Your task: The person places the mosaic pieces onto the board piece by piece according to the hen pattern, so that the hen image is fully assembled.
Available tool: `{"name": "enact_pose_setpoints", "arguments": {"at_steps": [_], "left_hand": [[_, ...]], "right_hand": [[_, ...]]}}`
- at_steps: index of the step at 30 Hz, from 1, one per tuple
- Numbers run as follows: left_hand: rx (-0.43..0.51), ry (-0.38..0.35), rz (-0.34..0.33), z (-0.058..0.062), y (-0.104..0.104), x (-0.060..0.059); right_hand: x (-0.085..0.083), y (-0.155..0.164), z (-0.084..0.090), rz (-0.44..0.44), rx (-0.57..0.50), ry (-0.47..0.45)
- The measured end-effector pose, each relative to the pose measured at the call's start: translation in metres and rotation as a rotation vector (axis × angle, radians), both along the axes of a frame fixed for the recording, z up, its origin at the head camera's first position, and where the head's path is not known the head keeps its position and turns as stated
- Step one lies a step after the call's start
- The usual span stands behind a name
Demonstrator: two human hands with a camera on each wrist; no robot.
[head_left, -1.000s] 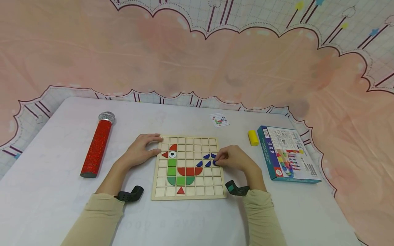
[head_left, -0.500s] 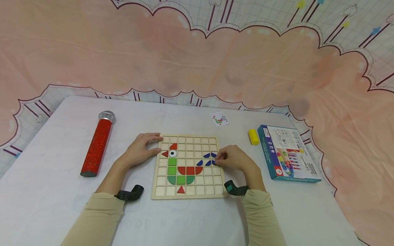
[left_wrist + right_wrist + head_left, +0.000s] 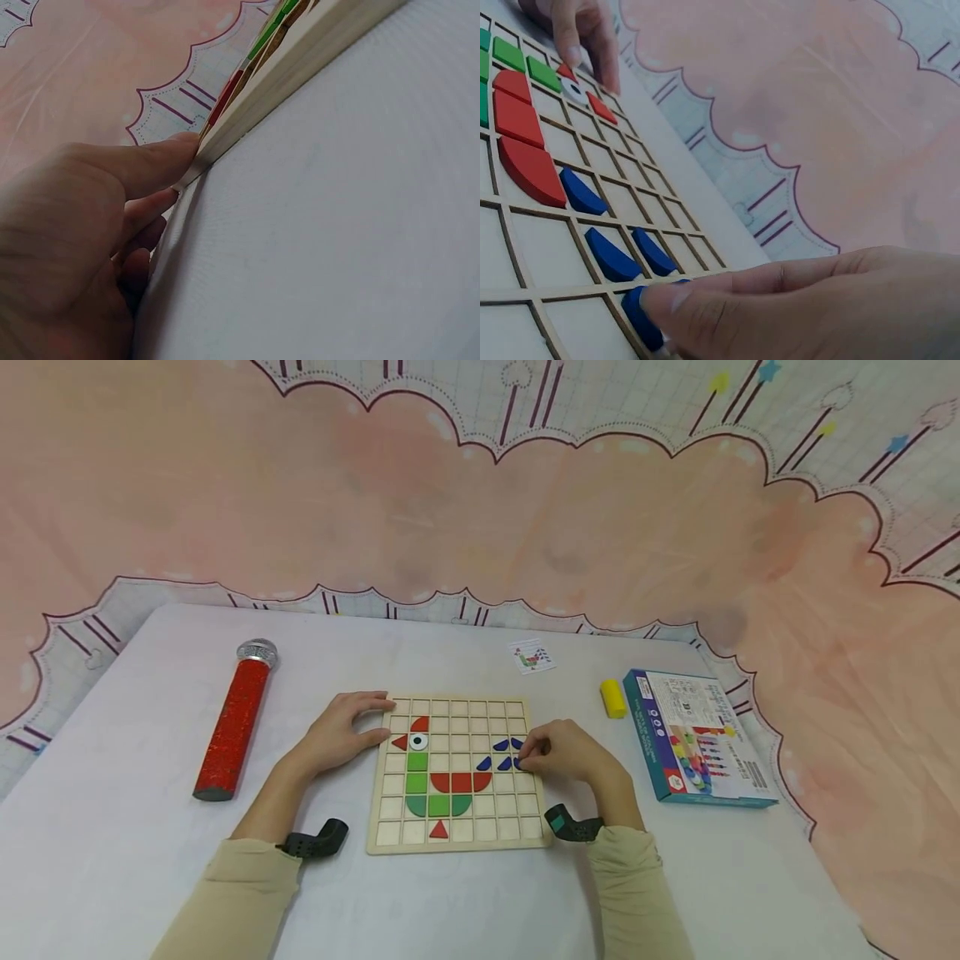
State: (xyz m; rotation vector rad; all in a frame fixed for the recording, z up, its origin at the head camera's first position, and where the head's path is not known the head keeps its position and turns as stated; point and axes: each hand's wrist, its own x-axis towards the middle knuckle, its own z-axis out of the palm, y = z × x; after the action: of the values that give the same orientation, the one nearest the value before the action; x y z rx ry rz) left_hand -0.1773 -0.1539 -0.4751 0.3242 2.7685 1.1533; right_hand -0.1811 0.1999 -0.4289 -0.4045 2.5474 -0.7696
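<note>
1. Head view: right hand (image 3: 570, 752) lay over the right side of the wooden grid board (image 3: 455, 774), its fingertips curled together and pinching a blue piece (image 3: 517, 764) in a cell directly beneath them. Three more blue pieces (image 3: 501, 745) sat just left of that grip. Left hand (image 3: 341, 732) rested at the board's upper left corner, fingers straight and relaxed, touching the edge; the red, white and green pieces (image 3: 438, 782) lay to its right. Further left of that hand a red glitter microphone (image 3: 234, 718) lay on the bench (image 3: 112, 827); a yellow block (image 3: 612, 698) and a boxed set (image 3: 693, 739) lay right of the right hand.
2. Left wrist view: thumb (image 3: 146, 165) pressed against the board's edge (image 3: 300, 67), other fingers loose below it.
3. Right wrist view: fingertips (image 3: 675, 304) clamped on the blue piece (image 3: 641, 315), other blue pieces just beyond.
</note>
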Motion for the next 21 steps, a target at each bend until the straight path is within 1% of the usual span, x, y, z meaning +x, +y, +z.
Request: {"name": "enact_pose_setpoints", "arguments": {"at_steps": [2,5,7,10,12,17,21], "left_hand": [[0.005,-0.003,-0.002,-0.001,-0.001,0.001],[0.007,0.009,-0.01,-0.001,0.0,0.001],[0.012,0.008,-0.008,0.0,0.0,0.001],[0.016,0.01,-0.008,0.001,0.001,0.0],[0.017,0.007,-0.006,0.002,0.001,0.0],[0.017,0.002,-0.002,0.001,0.001,0.0],[0.018,-0.005,-0.003,0.0,-0.001,0.002]], "right_hand": [[-0.001,0.006,0.0,-0.021,0.003,0.024],[-0.003,0.022,0.001,-0.09,0.012,0.076],[-0.005,0.034,0.001,-0.138,0.026,0.088],[-0.007,0.048,0.0,-0.165,0.038,0.071],[-0.008,0.052,-0.003,-0.156,0.037,0.034],[-0.008,0.048,-0.008,-0.149,0.026,-0.026],[-0.006,0.044,-0.009,-0.155,0.035,-0.035]]}}
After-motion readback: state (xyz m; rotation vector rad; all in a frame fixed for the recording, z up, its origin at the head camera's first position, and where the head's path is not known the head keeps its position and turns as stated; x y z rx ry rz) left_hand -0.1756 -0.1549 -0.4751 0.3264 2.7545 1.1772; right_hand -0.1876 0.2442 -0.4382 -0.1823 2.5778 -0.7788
